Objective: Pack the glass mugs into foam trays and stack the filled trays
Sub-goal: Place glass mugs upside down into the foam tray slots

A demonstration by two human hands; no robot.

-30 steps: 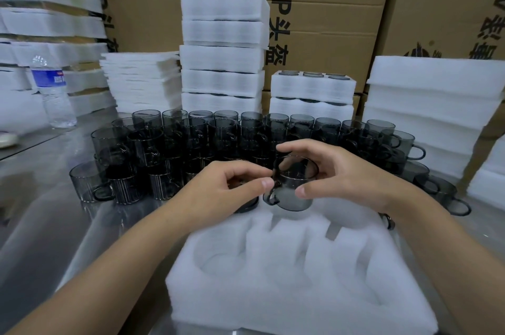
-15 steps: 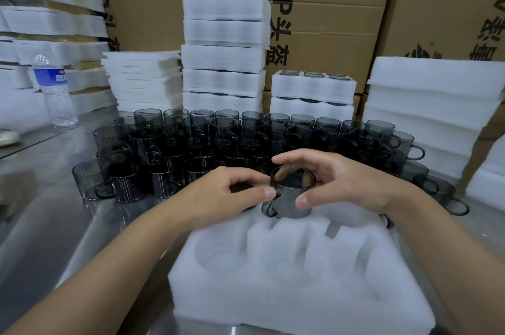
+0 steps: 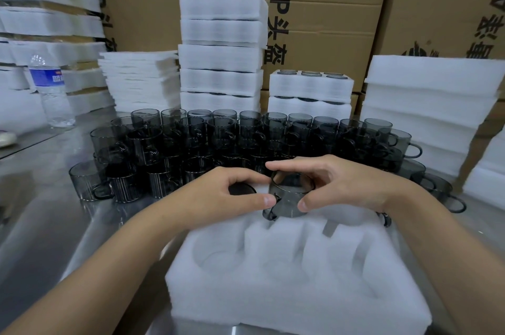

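My left hand [image 3: 218, 198] and right hand [image 3: 341, 184] both pinch a smoky grey glass mug [image 3: 289, 198], held upright at the back row of the white foam tray [image 3: 287, 293] on the steel surface [image 3: 54, 225].

Left hand [image 3: 218, 195], right hand [image 3: 343, 184] close together, both pinching.

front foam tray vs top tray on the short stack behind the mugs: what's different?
The front tray's near pockets are empty; the stacked tray's visible pockets show mug rims. The front tray lies on the table; the stacked tray sits on another filled tray. Both are white pocketed foam.
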